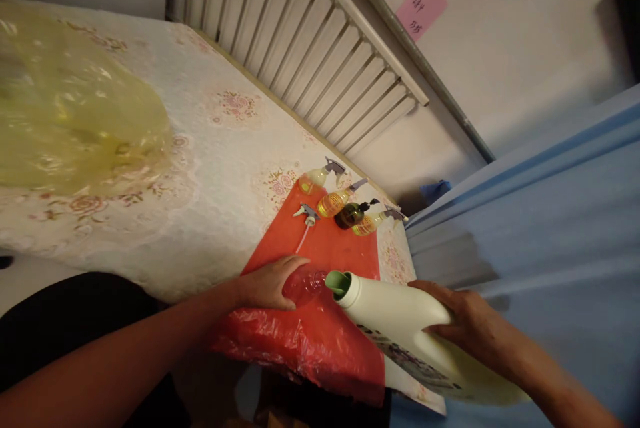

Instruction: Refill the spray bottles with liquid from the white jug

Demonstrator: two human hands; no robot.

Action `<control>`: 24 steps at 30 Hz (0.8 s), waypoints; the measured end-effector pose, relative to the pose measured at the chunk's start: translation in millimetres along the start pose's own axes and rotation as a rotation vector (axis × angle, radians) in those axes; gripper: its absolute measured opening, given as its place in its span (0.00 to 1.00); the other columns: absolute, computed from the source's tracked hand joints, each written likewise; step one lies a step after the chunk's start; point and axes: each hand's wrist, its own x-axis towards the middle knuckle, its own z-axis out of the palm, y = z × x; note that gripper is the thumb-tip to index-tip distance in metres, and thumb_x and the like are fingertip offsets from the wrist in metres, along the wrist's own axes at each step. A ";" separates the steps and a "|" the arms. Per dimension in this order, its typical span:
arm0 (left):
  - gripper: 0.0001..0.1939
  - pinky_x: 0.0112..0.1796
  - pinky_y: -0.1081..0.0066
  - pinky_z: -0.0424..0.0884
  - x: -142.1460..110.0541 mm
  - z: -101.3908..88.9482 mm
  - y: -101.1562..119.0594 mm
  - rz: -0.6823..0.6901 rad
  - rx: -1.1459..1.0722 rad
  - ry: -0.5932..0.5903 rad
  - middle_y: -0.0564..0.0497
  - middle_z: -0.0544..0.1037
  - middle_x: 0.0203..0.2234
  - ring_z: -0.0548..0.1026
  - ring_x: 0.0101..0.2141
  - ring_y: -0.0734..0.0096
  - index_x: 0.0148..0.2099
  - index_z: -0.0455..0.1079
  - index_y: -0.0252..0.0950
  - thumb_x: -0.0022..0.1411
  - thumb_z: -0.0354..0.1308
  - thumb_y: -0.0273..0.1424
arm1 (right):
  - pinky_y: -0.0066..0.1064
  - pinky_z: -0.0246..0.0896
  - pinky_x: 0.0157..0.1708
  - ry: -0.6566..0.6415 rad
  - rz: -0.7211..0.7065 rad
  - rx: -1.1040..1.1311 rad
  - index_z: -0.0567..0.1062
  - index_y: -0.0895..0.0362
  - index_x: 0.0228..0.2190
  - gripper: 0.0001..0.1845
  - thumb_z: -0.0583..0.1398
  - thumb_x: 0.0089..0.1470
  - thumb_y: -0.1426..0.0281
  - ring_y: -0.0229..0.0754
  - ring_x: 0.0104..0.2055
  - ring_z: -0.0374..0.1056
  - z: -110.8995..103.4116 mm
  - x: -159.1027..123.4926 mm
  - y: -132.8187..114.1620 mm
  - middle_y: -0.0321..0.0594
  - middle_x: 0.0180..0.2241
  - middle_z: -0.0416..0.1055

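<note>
Head view: left hand (270, 283) has its fingers curled round a clear bottle (303, 285), thumb on the near side, the others on the far side; right hand (473, 321) is clamped on a large pale jug (400, 308), which is tipped so that its green spout (339, 283) points toward the bottle's neck. Step in hand judged to be pouring; no stream is visible. For good results: line up the spout's lip with the neck, keep the left grip firm but without squeezing, and tilt the jug slowly, since its bulk may make the flow surge and miss so narrow an opening. Position of the bottle: between the left thumb and fingers, over the red sheet (345, 255) on the worktop (220, 161), neck clear of the grip and facing the spout. Cannot tell whether spout and neck touch, nor whether the bottle's base rests on the sheet. A loose spray top (310, 220) lies just beyond the left fingers, its tube running toward them. Farther back: a dark bottle (349, 216) among three yellowish spray bottles (333, 204), well apart from both hands.
</note>
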 end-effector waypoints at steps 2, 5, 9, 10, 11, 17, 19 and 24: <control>0.47 0.62 0.56 0.58 -0.1 0.2 -0.1 -0.002 -0.003 0.000 0.43 0.60 0.64 0.60 0.63 0.50 0.67 0.50 0.41 0.48 0.66 0.34 | 0.32 0.68 0.39 0.009 -0.007 -0.006 0.70 0.48 0.54 0.27 0.58 0.50 0.69 0.46 0.38 0.75 0.4 -0.2 1.2 0.36 0.39 0.80; 0.48 0.62 0.56 0.58 0.0 -0.2 0.8 -0.006 -0.002 -0.008 0.43 0.60 0.64 0.60 0.63 0.50 0.67 0.50 0.42 0.47 0.66 0.34 | 0.32 0.69 0.40 0.021 -0.016 -0.010 0.70 0.48 0.54 0.27 0.59 0.50 0.69 0.46 0.38 0.75 1.3 0.3 2.8 0.37 0.39 0.80; 0.47 0.62 0.56 0.58 0.0 -0.7 2.2 -0.006 -0.008 -0.002 0.44 0.60 0.64 0.61 0.62 0.51 0.67 0.50 0.42 0.47 0.67 0.33 | 0.33 0.69 0.39 0.022 -0.013 -0.010 0.70 0.48 0.53 0.27 0.59 0.49 0.69 0.46 0.38 0.76 1.6 1.3 3.2 0.36 0.39 0.80; 0.48 0.62 0.56 0.58 -0.1 -0.7 2.4 -0.005 -0.011 -0.001 0.44 0.60 0.64 0.60 0.62 0.51 0.67 0.50 0.42 0.47 0.67 0.33 | 0.32 0.69 0.39 0.022 -0.018 -0.009 0.70 0.48 0.53 0.27 0.59 0.49 0.69 0.45 0.38 0.76 1.5 1.5 3.2 0.36 0.39 0.80; 0.48 0.62 0.56 0.58 -0.1 -0.7 2.5 -0.004 -0.015 -0.001 0.44 0.60 0.64 0.60 0.62 0.51 0.67 0.50 0.42 0.47 0.67 0.33 | 0.32 0.69 0.38 0.022 -0.025 -0.008 0.70 0.48 0.53 0.28 0.58 0.49 0.70 0.45 0.37 0.76 1.4 1.8 3.3 0.36 0.39 0.80; 0.47 0.61 0.56 0.59 0.1 -0.5 2.4 -0.005 -0.017 0.004 0.45 0.61 0.63 0.61 0.62 0.50 0.67 0.50 0.43 0.47 0.66 0.33 | 0.30 0.69 0.37 0.023 -0.040 -0.009 0.71 0.48 0.53 0.28 0.58 0.48 0.70 0.45 0.37 0.76 0.3 2.1 2.2 0.35 0.39 0.81; 0.47 0.61 0.56 0.59 0.1 -0.7 2.5 -0.002 -0.018 0.004 0.45 0.61 0.63 0.61 0.62 0.50 0.67 0.50 0.43 0.47 0.66 0.33 | 0.31 0.69 0.38 0.025 -0.031 -0.016 0.71 0.48 0.53 0.28 0.59 0.48 0.70 0.46 0.37 0.76 0.2 1.7 1.9 0.36 0.38 0.81; 0.47 0.61 0.56 0.59 -0.4 -2.5 5.2 -0.001 -0.015 0.001 0.44 0.61 0.63 0.61 0.62 0.51 0.67 0.50 0.43 0.47 0.66 0.32 | 0.32 0.68 0.39 0.017 -0.018 -0.027 0.70 0.48 0.53 0.28 0.58 0.48 0.70 0.46 0.38 0.76 0.4 2.0 3.9 0.36 0.39 0.80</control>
